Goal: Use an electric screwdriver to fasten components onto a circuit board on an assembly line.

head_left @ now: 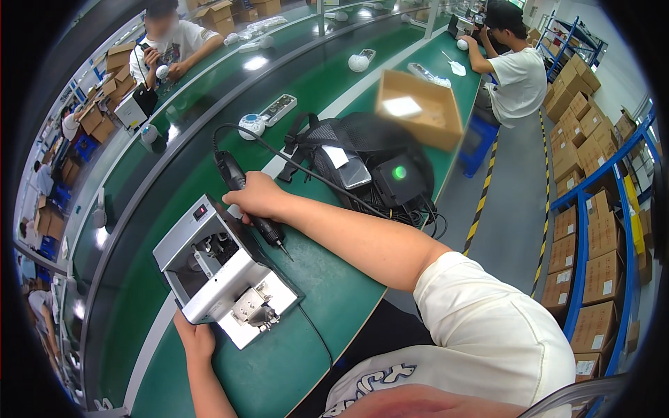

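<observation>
My right hand is closed around a black electric screwdriver, its bit pointing down toward the green bench. A cable loops from the screwdriver's far end across a black backpack. Just left of it stands a grey and white screw feeder with an open top, a red-lit switch and a small metal block at its front. Against the feeder's near left side rests my left hand; its fingers are hidden behind the casing, so I cannot tell how they are held.
The black backpack lies beyond my right forearm, with a green-lit black box on it. Behind it is an open cardboard box. A round white device sits on the conveyor. Two people work across and farther along.
</observation>
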The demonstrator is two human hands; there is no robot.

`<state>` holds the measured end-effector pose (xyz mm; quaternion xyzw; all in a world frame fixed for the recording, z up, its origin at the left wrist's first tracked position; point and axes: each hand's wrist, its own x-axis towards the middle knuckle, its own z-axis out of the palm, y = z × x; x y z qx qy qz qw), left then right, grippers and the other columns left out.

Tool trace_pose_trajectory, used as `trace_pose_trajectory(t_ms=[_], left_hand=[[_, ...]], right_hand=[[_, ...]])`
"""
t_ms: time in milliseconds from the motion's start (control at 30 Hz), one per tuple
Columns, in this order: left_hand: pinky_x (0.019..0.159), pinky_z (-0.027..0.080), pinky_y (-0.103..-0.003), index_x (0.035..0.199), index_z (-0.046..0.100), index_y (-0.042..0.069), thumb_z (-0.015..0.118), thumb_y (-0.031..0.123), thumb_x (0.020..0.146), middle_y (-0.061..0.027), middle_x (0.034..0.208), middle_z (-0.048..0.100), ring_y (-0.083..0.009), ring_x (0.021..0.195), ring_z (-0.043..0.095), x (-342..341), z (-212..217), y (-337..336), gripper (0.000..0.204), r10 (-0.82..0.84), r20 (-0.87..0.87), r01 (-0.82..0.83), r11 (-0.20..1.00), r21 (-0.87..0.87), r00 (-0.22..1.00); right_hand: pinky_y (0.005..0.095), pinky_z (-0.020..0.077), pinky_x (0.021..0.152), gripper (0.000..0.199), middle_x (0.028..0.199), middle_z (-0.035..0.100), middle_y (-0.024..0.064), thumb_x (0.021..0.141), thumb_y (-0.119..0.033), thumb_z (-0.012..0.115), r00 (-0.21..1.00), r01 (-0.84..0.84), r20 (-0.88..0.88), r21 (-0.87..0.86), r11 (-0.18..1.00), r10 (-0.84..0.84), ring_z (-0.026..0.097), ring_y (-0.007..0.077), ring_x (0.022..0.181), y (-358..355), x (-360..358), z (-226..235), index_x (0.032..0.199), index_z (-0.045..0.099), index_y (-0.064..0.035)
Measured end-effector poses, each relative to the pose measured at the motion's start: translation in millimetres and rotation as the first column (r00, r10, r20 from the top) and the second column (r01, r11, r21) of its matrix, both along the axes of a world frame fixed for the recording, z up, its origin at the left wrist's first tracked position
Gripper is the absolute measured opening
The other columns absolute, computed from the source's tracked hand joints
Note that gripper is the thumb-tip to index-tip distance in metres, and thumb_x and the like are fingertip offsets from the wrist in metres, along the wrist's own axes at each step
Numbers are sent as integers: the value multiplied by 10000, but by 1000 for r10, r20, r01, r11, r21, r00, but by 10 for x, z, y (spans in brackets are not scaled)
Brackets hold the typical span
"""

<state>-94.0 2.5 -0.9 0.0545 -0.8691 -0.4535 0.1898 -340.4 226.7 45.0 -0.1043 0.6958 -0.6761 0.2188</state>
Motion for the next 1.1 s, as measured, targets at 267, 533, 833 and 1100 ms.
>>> trace_pose_trajectory(t_ms=[267,533,833,1100], left_hand=[[904,494,-379,1103,633,-86,558,43,842,-186,1063,693,-278,1000,662,20,24,-26,300,-4,40,5,1000,-28,999],[972,469,-364,1171,621,-89,538,-23,839,-166,1167,668,-250,1092,631,31,7,-94,350,-33,128,34,999,-10,991],[973,473,-366,1151,632,-98,529,-22,836,-165,1148,681,-250,1087,638,41,-33,-77,340,18,96,-17,1000,-14,995],[975,475,-371,1156,635,-102,527,-14,822,-176,1147,687,-258,1092,642,27,40,-51,363,-5,125,8,1000,-26,992]], right_hand=[[354,493,448,265,608,621,128,776,-125,706,1000,-4,1,-6,1000,4,635,224,475,0,-4,1,836,522,57],[356,493,448,267,592,611,123,779,-126,706,1000,-9,-6,-5,1000,9,632,225,472,-5,-17,-19,838,526,62],[356,494,451,279,596,616,121,782,-141,711,1000,-3,-12,4,1000,3,635,225,474,-14,1,-19,836,522,56],[350,494,455,281,602,623,120,779,-153,717,1000,6,-16,14,1000,-5,639,220,477,-19,-6,-22,824,522,44]])
